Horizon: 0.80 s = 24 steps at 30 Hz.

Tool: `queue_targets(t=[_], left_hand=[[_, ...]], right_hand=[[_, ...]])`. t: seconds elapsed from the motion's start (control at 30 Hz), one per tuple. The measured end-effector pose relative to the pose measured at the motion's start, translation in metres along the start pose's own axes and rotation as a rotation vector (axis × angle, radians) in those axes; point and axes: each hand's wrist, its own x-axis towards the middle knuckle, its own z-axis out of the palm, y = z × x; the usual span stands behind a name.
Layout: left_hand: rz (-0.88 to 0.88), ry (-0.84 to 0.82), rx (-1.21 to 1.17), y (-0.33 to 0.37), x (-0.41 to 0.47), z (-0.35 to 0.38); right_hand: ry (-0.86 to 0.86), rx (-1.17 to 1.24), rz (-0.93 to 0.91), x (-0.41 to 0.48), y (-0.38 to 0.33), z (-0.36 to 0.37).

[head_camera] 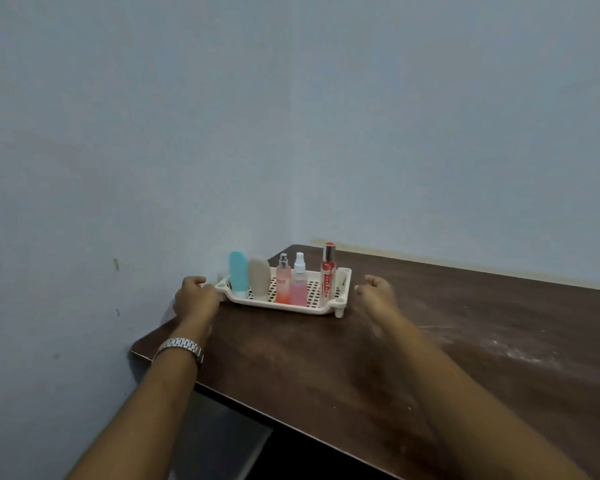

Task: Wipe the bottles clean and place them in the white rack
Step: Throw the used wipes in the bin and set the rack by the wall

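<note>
A white rack [326,308] with a perforated floor stands at the far left corner of the brown table [326,368]. Five bottles stand upright in it: a turquoise tube [238,273], a beige tube [258,277], an orange-pink spray bottle [283,280], a pink spray bottle with a white cap [299,282] and a tall red bottle [328,271]. My left hand [194,299], a metal watch on its wrist, touches the rack's left end with loosely curled fingers. My right hand [376,294] hovers just right of the rack, fingers loosely curled, holding nothing.
The table sits in a corner of pale blue walls [291,116]. Its near edge [257,415] runs diagonally from the left wall toward me. A whitish dusty smear [513,348] marks the tabletop to the right.
</note>
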Motion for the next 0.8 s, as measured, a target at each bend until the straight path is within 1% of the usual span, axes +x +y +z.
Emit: queue_targets(t=[0.07, 0.23, 0.37, 0.47, 0.53, 0.63, 0.8], left_hand=[[-0.018, -0.041, 0.053, -0.006, 0.016, 0.005], [-0.024, -0.127, 0.060, -0.017, 0.053, 0.023], [-0.046, -0.209, -0.001, -0.019, 0.070, 0.041], [-0.112, -0.272, -0.064, -0.023, 0.080, 0.056], [-0.163, -0.266, -0.081, -0.031, 0.090, 0.066], [-0.187, -0.234, -0.086, -0.039, 0.104, 0.075], [-0.192, -0.280, -0.075, -0.023, 0.090, 0.082]], right_hand=[[-0.024, -0.023, 0.032, 0.009, -0.002, 0.013], [-0.042, -0.072, 0.075, 0.035, 0.004, 0.041], [-0.002, -0.191, 0.056, 0.063, 0.024, 0.060], [0.001, -0.262, 0.033, 0.064, 0.029, 0.064], [0.003, -0.276, 0.031, 0.063, 0.029, 0.064], [0.003, -0.278, 0.046, 0.066, 0.030, 0.063], [0.044, -0.268, 0.046, 0.070, 0.028, 0.048]])
